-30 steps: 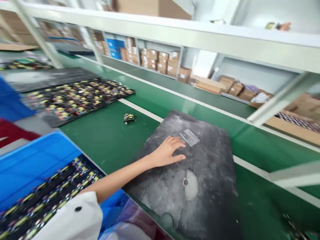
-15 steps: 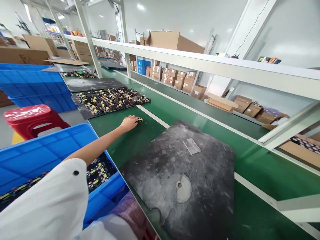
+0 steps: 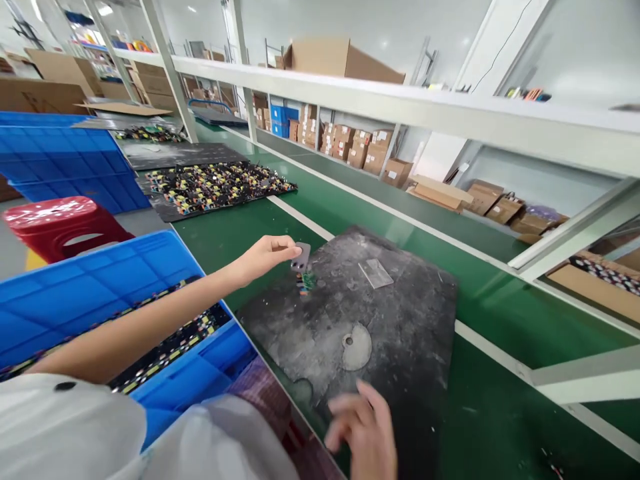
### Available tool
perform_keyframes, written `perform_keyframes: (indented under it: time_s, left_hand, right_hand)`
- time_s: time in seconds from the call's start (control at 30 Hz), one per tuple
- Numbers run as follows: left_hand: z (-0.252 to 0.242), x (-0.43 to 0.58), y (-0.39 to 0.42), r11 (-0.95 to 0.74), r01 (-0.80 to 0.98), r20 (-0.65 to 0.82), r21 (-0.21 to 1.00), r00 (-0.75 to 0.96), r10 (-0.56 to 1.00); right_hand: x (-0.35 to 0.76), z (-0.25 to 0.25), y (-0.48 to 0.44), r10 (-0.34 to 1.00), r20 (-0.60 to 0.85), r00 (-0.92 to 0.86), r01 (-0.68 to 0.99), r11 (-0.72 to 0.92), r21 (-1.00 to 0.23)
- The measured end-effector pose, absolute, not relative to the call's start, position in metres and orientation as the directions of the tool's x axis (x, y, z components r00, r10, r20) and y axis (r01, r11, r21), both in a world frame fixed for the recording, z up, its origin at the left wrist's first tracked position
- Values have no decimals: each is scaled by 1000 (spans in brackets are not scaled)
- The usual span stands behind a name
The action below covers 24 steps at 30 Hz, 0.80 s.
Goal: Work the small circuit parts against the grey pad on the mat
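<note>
My left hand [image 3: 267, 255] is pinched on a small electronic component [image 3: 302, 267] and holds it just above the near left edge of a worn dark grey board [image 3: 380, 320] on the green conveyor belt [image 3: 500, 313]. My right hand [image 3: 366, 427] is blurred at the bottom of the view, over the board's near edge, fingers apart with nothing in them. A small clear rectangular piece [image 3: 375, 273] lies on the board's far part.
A blue crate [image 3: 90, 293] with rows of similar components stands at my left. Farther along the belt lies another dark board covered in components [image 3: 215, 187]. A red stool [image 3: 55, 227] and stacked blue crates [image 3: 60, 160] are at the left; cardboard boxes fill shelves behind the belt.
My left hand picked up the small component from the belt and carried it back over the grey board. My right hand came into view at the bottom.
</note>
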<state>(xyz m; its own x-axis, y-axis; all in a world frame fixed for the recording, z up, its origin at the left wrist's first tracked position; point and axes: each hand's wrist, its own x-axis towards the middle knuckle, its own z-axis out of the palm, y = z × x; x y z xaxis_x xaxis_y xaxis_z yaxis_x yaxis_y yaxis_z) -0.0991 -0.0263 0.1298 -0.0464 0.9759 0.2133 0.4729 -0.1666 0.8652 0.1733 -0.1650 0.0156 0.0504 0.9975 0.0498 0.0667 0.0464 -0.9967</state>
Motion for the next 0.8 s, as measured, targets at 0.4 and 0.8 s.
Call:
perform_keyframes:
  time_s: [0.4, 0.8]
  left_hand:
    - [77, -9, -126, -9, 20, 7, 1000, 92, 996]
    - [67, 10, -146, -218, 124, 189, 968, 205, 960]
  right_hand:
    - [136, 39, -138, 965, -208, -162, -641, -263, -721]
    - [159, 38, -164, 943, 322, 79, -179, 331, -927]
